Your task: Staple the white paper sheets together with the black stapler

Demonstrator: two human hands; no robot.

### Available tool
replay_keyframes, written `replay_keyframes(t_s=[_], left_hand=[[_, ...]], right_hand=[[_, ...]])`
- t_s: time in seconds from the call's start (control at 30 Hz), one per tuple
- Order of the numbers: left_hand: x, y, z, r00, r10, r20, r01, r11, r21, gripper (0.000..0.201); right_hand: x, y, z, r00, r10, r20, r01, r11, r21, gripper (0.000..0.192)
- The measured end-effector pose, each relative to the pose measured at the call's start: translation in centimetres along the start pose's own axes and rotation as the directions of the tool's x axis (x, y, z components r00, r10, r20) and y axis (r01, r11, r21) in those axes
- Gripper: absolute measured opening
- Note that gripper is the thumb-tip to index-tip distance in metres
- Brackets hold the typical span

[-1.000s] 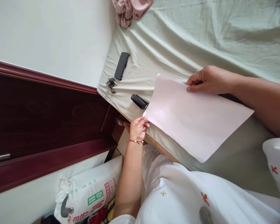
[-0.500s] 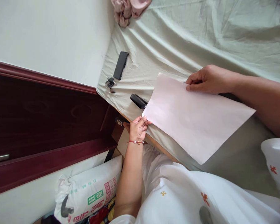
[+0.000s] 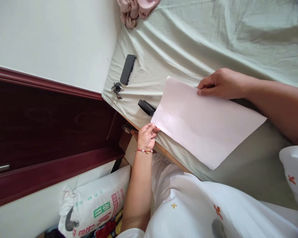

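Note:
A plain, pale pinkish-white sheet of paper [image 3: 201,122] is held up over the bed, slightly curved. My left hand [image 3: 147,134], with a red beaded bracelet at the wrist, pinches its near left corner by the bed's edge. On the far long edge, my right hand [image 3: 218,84] grips the paper between thumb and fingers. A black object [image 3: 146,107], perhaps a stapler, lies on the sheet beside the paper's left edge; part of it is hidden behind the paper.
The bed's pale green sheet [image 3: 188,49] is wrinkled. A black rectangular case [image 3: 127,69] and a bunch of keys [image 3: 117,88] lie toward the wall. Pink cloth [image 3: 136,10] is bunched at the back. Below left are a dark red wooden headboard [image 3: 52,119] and a stuffed white sack [image 3: 96,201].
The paper's near right part has shifted slightly up and to the left, its lower corner rising a little. Both hands keep their hold in nearly the same places.

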State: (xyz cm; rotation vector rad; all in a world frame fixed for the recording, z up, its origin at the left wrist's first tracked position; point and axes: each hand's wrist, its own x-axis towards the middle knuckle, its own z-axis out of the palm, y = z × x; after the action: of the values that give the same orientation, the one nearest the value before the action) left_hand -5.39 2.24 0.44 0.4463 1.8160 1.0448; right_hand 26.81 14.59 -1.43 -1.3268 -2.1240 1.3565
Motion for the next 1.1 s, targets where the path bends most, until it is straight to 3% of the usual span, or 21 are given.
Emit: replay_keyframes(t_s=[0.33, 0.6, 0.73, 0.83, 0.9, 0.97, 1.03, 1.1], left_hand=[[0.2, 1.1, 0.7, 0.995, -0.094, -0.026, 0.095, 0.995, 0.013, 0.025], [1.1, 1.5, 1.1, 0.992, -0.107, -0.070, 0.113, 0.990, 0.084, 0.027], [1.0, 1.3, 1.0, 0.997, -0.074, -0.038, 0.076, 0.994, 0.078, 0.020], [1.1, 0.8, 0.8, 0.996, 0.080, -0.044, -0.076, 0.993, 0.085, 0.020], [1.5, 0.4, 0.4, 0.965, 0.252, -0.075, -0.242, 0.963, 0.119, 0.024], [1.8, 0.1, -0.1, 0.900, 0.423, -0.101, -0.398, 0.895, 0.200, 0.031], [2.0, 0.0, -0.6, 0.805, 0.587, -0.081, -0.531, 0.775, 0.344, 0.041], [2.0, 0.1, -1.0, 0.683, 0.730, 0.023, -0.639, 0.581, 0.504, 0.045]], right_hand=[[0.1, -0.3, 0.0, 0.997, 0.037, -0.070, -0.038, 0.999, -0.017, 0.033], [0.2, -0.7, 0.1, 0.986, 0.116, -0.116, -0.120, 0.992, -0.033, 0.021], [0.1, -0.6, 0.0, 0.985, 0.123, -0.117, -0.126, 0.992, -0.016, 0.019], [0.1, -0.5, -0.1, 0.984, 0.133, -0.116, -0.136, 0.991, -0.020, 0.019], [0.1, -0.5, -0.2, 0.985, 0.131, -0.109, -0.135, 0.991, -0.025, 0.019], [0.1, -0.5, -0.2, 0.986, 0.132, -0.102, -0.135, 0.990, -0.024, 0.019], [0.1, -0.5, -0.2, 0.986, 0.137, -0.097, -0.139, 0.990, -0.014, 0.019], [0.1, -0.6, -0.2, 0.985, 0.145, -0.097, -0.146, 0.989, -0.004, 0.019]])
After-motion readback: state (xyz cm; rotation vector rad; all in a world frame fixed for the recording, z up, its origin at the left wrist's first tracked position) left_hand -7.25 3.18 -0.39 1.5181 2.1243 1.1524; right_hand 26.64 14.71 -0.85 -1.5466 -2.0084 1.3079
